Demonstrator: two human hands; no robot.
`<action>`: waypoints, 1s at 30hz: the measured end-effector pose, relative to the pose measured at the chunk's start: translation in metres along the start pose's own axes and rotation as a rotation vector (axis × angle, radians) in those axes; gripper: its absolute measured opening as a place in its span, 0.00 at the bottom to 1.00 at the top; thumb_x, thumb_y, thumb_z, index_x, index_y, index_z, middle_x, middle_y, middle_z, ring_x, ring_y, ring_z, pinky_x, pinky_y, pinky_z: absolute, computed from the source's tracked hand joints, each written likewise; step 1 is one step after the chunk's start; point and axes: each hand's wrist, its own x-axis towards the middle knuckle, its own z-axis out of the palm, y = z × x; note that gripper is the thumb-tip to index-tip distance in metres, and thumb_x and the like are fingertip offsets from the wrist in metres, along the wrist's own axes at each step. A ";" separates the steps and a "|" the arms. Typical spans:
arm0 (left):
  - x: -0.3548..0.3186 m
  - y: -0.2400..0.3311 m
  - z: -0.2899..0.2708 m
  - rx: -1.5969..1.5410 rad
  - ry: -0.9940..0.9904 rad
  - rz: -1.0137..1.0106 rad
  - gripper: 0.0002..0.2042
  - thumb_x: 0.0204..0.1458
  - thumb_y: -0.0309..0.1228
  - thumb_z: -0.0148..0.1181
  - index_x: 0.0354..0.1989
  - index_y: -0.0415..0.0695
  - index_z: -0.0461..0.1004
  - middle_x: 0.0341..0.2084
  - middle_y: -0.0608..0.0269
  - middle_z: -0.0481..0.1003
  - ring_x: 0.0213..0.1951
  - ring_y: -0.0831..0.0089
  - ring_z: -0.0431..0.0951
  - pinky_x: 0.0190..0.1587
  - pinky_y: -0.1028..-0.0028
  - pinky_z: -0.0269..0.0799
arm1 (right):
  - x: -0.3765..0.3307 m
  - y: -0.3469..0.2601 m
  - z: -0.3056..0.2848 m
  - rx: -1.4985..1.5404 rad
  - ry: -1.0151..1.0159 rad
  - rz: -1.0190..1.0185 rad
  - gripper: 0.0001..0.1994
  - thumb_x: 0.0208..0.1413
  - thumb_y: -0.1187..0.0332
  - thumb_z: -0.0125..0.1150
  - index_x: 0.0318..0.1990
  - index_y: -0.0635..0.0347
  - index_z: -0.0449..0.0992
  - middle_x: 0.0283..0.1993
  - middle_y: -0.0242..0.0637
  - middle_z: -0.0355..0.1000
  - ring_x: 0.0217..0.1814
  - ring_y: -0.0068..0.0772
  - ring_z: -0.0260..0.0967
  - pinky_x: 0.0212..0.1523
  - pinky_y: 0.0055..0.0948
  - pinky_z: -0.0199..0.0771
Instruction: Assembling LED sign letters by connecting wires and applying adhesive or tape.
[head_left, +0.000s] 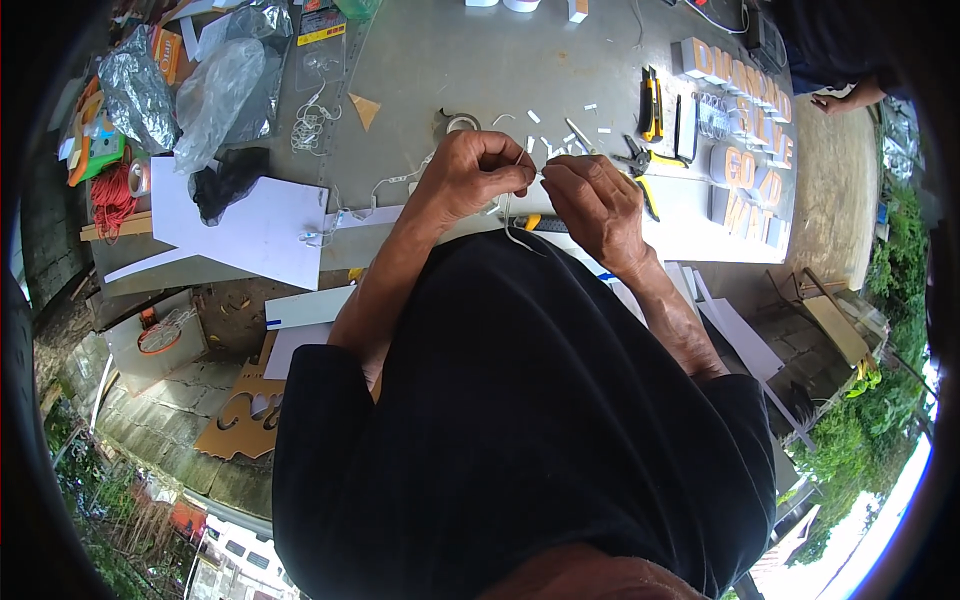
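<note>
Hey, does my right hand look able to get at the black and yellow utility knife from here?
Probably yes: the utility knife lies uncovered on the table, beyond the right hand. Yellow-handled pliers lie partly between, but look flat enough to pass over.

A grey table (pixel 430 60) is extending beyond the left hand (pixel 455 180). Concrete (pixel 155 410) is lying to that hand's rear left; greenery (pixel 850 455) is standing well right. Daylight is entering.

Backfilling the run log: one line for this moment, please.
left hand: pinching thin wire | right hand: fingertips bunched close by, hold unclear | table: white pieces, yellow-handled pliers, utility knife
</note>
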 end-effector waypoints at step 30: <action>-0.002 0.005 0.007 0.138 -0.012 0.024 0.08 0.50 0.29 0.66 0.33 0.37 0.82 0.24 0.64 0.81 0.29 0.81 0.79 0.35 0.80 0.72 | -0.016 -0.009 0.005 -0.006 0.029 0.065 0.18 0.44 0.79 0.71 0.45 0.59 0.76 0.41 0.34 0.75 0.36 0.35 0.75 0.31 0.33 0.78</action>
